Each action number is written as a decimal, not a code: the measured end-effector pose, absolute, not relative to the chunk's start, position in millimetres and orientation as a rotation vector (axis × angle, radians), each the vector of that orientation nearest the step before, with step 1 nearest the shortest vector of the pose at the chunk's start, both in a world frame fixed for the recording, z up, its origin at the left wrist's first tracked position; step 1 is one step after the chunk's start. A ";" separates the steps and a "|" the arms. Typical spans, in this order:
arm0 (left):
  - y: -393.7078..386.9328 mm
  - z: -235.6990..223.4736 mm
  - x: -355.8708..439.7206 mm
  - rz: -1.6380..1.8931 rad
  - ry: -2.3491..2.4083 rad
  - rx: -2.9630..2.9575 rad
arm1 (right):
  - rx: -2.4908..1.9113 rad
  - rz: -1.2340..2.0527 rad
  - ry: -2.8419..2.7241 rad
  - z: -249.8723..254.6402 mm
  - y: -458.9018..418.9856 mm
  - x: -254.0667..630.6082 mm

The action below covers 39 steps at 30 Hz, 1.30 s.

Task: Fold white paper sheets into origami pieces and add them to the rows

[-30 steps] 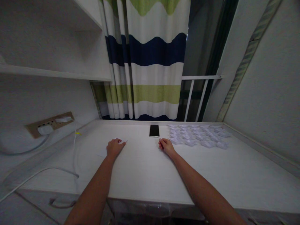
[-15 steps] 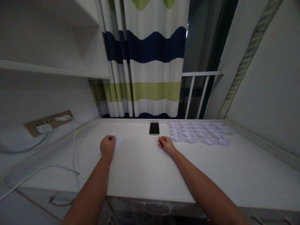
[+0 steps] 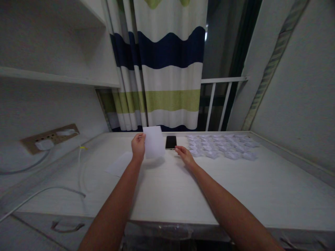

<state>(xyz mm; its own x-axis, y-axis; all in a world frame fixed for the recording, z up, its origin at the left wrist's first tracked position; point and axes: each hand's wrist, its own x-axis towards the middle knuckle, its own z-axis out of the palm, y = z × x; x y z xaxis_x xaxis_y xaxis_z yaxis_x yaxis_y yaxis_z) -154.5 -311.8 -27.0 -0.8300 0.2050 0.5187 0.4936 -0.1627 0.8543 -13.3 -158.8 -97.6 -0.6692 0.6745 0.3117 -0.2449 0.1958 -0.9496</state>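
Observation:
My left hand (image 3: 138, 146) is closed on a white sheet of paper (image 3: 154, 142), pinching its left edge. The sheet is held up off the desk, tilted with its broad side toward me. Behind my left wrist, more white paper (image 3: 119, 164) lies flat on the desk. My right hand (image 3: 185, 156) is just in front of a dark phone (image 3: 171, 142), fingers slightly bent and a little apart, with nothing visible in them. Several folded white paper pieces (image 3: 225, 146) sit in rows to the right of that hand.
The white desk (image 3: 167, 191) meets a raised edge at the back, below a striped curtain (image 3: 171, 76). On the left wall is a socket strip (image 3: 49, 138) with plugs, and a white cable (image 3: 49, 188) runs over the desk. A shelf (image 3: 60, 81) overhangs the left side.
My left hand has lifted a sheet of paper from the pile and carried it right, toward the middle. My right hand stays near the phone, its fingers slightly more extended.

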 end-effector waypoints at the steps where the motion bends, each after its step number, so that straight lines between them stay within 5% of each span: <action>1: -300.5 -29.2 -147.8 -2.172 -1.892 -0.842 | -0.386 1.569 -1.714 -93.8 -157.4 -11.0; 12: -260.5 -70.1 -123.3 -2.205 -2.021 -0.991 | -0.367 1.852 -1.784 -72.9 -145.1 9.0; 24: -260.3 -88.1 -130.8 -2.532 -2.182 -1.233 | -0.462 1.661 -1.764 -80.1 -129.3 11.9; 39: -261.9 -89.0 -131.7 -2.590 -2.172 -1.257 | -0.498 1.796 -1.738 -86.2 -130.8 11.5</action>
